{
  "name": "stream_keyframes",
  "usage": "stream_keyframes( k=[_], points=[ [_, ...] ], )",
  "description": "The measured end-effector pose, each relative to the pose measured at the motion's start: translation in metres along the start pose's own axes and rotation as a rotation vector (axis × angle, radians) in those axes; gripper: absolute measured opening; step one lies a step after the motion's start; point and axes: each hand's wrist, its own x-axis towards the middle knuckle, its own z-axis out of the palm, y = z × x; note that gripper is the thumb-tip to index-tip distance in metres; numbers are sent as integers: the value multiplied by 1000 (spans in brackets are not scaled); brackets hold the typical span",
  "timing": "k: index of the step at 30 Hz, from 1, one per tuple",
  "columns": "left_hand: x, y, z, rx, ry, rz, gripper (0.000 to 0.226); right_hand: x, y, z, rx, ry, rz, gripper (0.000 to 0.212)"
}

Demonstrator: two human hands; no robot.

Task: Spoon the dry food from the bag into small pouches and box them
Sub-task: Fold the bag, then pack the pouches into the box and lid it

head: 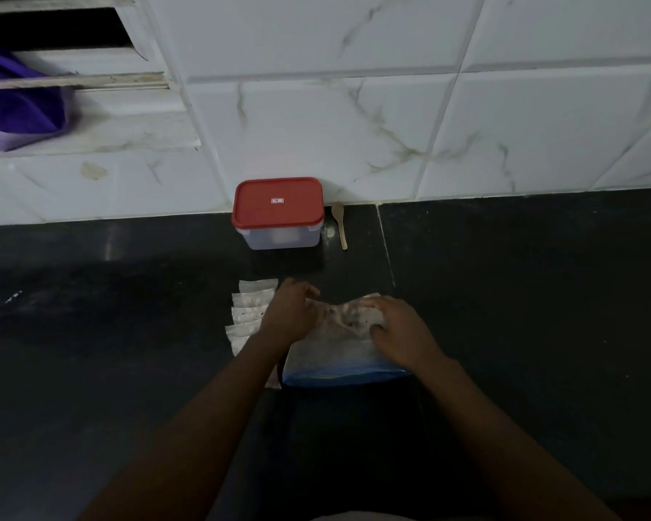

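A clear zip bag point(339, 353) with a blue seal strip lies flat on the dark counter, its dry food bunched at the far end. My left hand point(290, 315) rests on the bag's left far corner, fingers bent over it. My right hand point(399, 330) lies on the right far part, fingers spread and pressing down. Several small white pouches point(247, 317) lie overlapped just left of the bag, partly hidden by my left hand. A clear plastic box point(279, 216) with a red lid, closed, stands against the wall. A small wooden spoon point(339, 224) lies beside it on the right.
The black counter point(523, 295) runs wide to both sides. A white marbled tile wall point(354, 107) rises behind it. A purple cloth point(12, 103) hangs from a slatted window ledge at the upper left.
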Motion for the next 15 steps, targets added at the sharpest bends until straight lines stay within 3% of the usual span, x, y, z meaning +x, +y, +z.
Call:
stream_keyframes(
  k=[7,10,15],
  points=[
    [21,6,-4,206,-249,15,26,20,0,14,3,-144,105,77],
    [29,8,-11,357,-377,-14,24,12,3,18,35,-130,140,85],
    [33,6,-25,497,-356,-10,22,12,15,25,-64,-108,184,93]
  ],
)
